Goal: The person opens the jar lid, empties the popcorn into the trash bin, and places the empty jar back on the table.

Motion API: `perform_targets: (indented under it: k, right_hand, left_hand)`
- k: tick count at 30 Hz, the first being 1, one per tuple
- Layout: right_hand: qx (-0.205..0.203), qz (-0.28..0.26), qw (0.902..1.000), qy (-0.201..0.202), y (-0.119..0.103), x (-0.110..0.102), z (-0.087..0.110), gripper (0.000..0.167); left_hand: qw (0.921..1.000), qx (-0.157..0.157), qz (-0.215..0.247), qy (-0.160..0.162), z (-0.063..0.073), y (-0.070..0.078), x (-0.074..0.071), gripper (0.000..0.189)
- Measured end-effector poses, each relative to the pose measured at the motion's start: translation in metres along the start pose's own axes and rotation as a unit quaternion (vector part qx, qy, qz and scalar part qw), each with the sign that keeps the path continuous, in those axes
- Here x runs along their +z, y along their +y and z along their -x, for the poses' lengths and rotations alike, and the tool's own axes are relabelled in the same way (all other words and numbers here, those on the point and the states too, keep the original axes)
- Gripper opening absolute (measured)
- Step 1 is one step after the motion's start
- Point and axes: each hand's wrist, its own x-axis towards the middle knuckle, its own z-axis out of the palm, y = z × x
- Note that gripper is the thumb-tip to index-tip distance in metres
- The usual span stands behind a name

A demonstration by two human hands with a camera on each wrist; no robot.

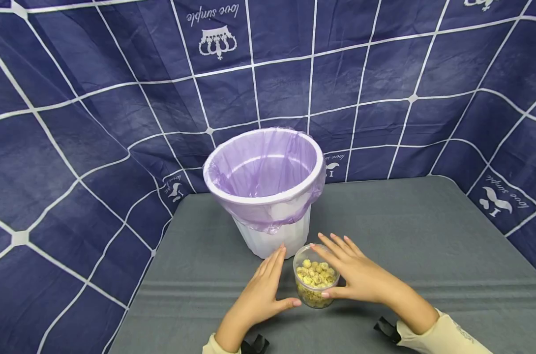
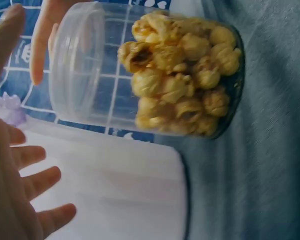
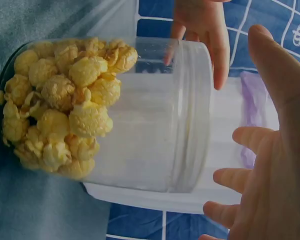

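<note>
A clear plastic jar [image 1: 298, 259] stands upright on the grey surface, partly filled with yellow-brown popcorn [image 1: 315, 273]. To its left is my left hand [image 1: 260, 294], fingers extended and thumb spread, apart from the jar. My right hand [image 1: 358, 273] hovers at the jar's right side with spread fingers; from above, its fingertips overlap the rim. A gap shows between the right fingers and the jar wall in the right wrist view. A smooth translucent band [image 3: 196, 115] runs round the jar's top; whether a lid covers it I cannot tell.
Right behind the jar stands a white bin [image 1: 272, 241] lined with a purple plastic bag [image 1: 268, 172]. Grey cloth [image 1: 409, 231] covers the table. Blue curtains [image 1: 281, 83] with white grid lines enclose the back and both sides.
</note>
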Motion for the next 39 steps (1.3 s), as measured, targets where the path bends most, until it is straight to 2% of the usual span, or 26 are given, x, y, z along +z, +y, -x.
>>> perform_targets:
  k: [7, 13, 21, 27, 33, 39]
  right_hand:
    - [0.013, -0.024, 0.9996, 0.004, -0.001, 0.009, -0.005, 0.095]
    - [0.032, -0.038, 0.9987, -0.011, -0.003, 0.015, -0.009, 0.102]
    - [0.029, -0.005, 0.9992, 0.026, -0.006, 0.018, -0.015, 0.099]
    - [0.055, -0.003, 0.9971, 0.052, -0.009, 0.019, -0.015, 0.097]
    - [0.078, -0.045, 0.9918, 0.091, -0.013, 0.019, -0.012, 0.101]
    - [0.112, -0.094, 0.9817, 0.122, -0.019, 0.018, -0.009, 0.101]
  left_hand:
    - [0.9951, -0.026, 0.094, 0.022, 0.001, 0.001, 0.016, 0.105]
    - [0.9906, -0.052, 0.125, 0.017, 0.004, 0.002, 0.028, 0.108]
    - [0.9907, -0.051, 0.124, 0.022, 0.003, 0.002, 0.037, 0.111]
    - [0.9906, -0.059, 0.12, 0.029, -0.001, 0.006, 0.044, 0.118]
    - [0.9922, -0.057, 0.09, 0.066, -0.005, 0.012, 0.049, 0.126]
    - [0.9882, -0.047, 0.061, 0.133, -0.012, 0.016, 0.051, 0.127]
